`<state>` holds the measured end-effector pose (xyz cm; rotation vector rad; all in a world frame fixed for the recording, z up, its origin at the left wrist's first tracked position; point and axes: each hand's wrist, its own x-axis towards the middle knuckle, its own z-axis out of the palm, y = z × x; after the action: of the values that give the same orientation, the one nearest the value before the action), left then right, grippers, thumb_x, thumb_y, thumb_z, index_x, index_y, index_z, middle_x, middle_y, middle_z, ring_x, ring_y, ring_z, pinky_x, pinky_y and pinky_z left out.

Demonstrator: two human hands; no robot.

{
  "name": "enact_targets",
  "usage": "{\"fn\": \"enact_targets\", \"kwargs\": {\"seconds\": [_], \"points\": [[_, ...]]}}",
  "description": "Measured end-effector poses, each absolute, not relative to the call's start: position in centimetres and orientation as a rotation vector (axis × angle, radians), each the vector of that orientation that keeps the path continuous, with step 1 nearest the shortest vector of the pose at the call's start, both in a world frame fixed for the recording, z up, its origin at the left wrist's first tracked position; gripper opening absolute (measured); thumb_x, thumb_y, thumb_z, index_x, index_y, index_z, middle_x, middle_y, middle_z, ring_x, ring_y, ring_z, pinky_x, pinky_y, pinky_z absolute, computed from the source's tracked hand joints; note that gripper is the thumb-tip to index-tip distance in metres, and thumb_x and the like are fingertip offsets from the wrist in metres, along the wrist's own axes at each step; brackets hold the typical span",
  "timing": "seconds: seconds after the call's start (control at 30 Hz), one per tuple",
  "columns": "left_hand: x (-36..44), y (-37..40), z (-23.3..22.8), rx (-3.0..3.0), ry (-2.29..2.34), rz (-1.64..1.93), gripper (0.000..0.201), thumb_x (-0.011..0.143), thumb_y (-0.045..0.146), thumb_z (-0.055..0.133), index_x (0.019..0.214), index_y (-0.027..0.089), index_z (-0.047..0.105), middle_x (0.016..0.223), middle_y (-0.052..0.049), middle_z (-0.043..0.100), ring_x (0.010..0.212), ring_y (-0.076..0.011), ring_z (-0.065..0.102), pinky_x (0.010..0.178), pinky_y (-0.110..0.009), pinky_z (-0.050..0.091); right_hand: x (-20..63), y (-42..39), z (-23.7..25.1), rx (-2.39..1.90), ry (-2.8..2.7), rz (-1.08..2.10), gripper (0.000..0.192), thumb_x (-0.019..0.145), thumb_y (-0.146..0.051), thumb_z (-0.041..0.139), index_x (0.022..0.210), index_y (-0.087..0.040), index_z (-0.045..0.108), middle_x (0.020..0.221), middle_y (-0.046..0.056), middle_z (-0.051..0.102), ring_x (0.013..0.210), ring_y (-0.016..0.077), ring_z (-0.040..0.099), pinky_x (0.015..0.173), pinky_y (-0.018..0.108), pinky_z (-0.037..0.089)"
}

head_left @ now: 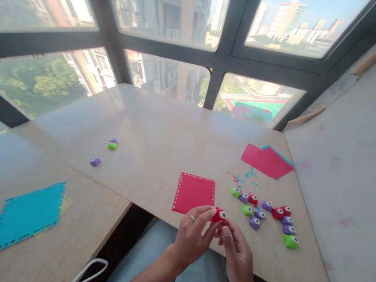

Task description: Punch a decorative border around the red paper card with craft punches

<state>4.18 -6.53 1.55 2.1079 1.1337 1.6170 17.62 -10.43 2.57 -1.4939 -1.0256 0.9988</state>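
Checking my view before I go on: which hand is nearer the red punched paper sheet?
Left. The left hand overlaps the red sheet's near edge, gripping the red punch; the right hand sits further right, off it.

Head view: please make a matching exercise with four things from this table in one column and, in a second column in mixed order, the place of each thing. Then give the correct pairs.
Things
1. red punch
2. red sheet with punched edges
3. blue sheet with punched edges
4. stack of red and blue paper

Places
A. on the table's left part, near the front edge
B. far right of the table, near the wall
C. between the fingers of the left hand and the right hand
D. flat on the table just beyond the hands

Pairs: 1-C, 2-D, 3-A, 4-B
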Motion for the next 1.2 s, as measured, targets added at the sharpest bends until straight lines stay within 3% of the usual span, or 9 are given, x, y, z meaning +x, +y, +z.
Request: {"fn": "enact_targets", "kwargs": {"seconds": [0.13,0.3,0.47,0.63,0.83,1.03,1.2], "points": [[4.3,-6.3,1.7,2.197,1.082,1.640,0.037,0.091,0.014,0.061,0.126,0.024,0.055,0.107,-0.010,0.071,0.098,-0.0194,0.070,0.085,-0.033,0.061,16.9,-10.2,3.3,-1.423,-0.891,1.030,0.051,0.082,-0.061,0.067,0.108,-0.017,0.073,0.096,0.010,0.075,0.077,0.0222,0.068,0.065,0.031,0.058],[4.9,-6.1,1.8,2.238,0.979,1.661,0.040,0.091,0.011,0.060,0.129,0.023,0.054,0.112,-0.012,0.071,0.105,-0.0195,0.069,0.090,-0.033,0.060,16.2,-10.0,3.7,-1.308,-0.789,1.141,0.046,0.080,-0.052,0.073,0.111,-0.018,0.074,0.101,0.010,0.075,0.095,0.0280,0.068,0.080,0.037,0.058],[5.5,-6.4,1.2,2.234,0.845,1.626,0.055,0.089,0.004,0.056,0.141,0.019,0.044,0.123,-0.016,0.067,0.119,-0.0210,0.063,0.098,-0.038,0.058,16.1,-9.7,3.4,-1.300,-0.653,1.150,0.049,0.076,-0.050,0.078,0.112,-0.017,0.073,0.105,0.011,0.075,0.098,0.0287,0.070,0.086,0.041,0.058],[4.9,-6.3,0.8,2.231,0.823,1.543,0.059,0.089,0.006,0.054,0.144,0.019,0.040,0.124,-0.014,0.067,0.120,-0.0213,0.062,0.100,-0.040,0.056,16.9,-9.3,2.6,-1.320,-0.640,1.100,0.053,0.067,-0.046,0.085,0.110,-0.018,0.070,0.103,0.010,0.076,0.096,0.0275,0.071,0.084,0.040,0.059],[2.4,-2.9,0.3,2.149,1.050,1.411,0.049,0.086,0.008,0.051,0.132,0.024,0.054,0.128,-0.011,0.064,0.124,-0.0236,0.058,0.101,-0.044,0.051,19.7,-8.8,1.2,-1.414,-0.798,0.879,0.043,0.067,-0.042,0.086,0.093,-0.019,0.061,0.094,0.009,0.075,0.085,0.0226,0.071,0.080,0.037,0.058],[2.0,3.6,-1.1,2.090,1.320,1.210,0.035,0.086,0.020,0.059,0.121,0.021,0.063,0.120,-0.014,0.067,0.125,-0.0313,0.055,0.106,-0.053,0.043,21.5,-8.0,-1.1,-1.581,-1.128,0.677,0.033,0.076,-0.043,0.076,0.096,-0.018,0.066,0.091,0.007,0.072,0.082,0.0205,0.068,0.077,0.035,0.055],[2.5,5.2,-1.6,2.174,1.377,0.987,0.027,0.088,0.026,0.061,0.115,0.023,0.065,0.123,-0.012,0.065,0.118,-0.0293,0.055,0.103,-0.049,0.041,21.6,-7.4,-2.1,-1.612,-1.309,0.527,0.027,0.081,-0.042,0.072,0.096,-0.019,0.070,0.090,0.007,0.072,0.078,0.0209,0.066,0.073,0.035,0.055]]}}
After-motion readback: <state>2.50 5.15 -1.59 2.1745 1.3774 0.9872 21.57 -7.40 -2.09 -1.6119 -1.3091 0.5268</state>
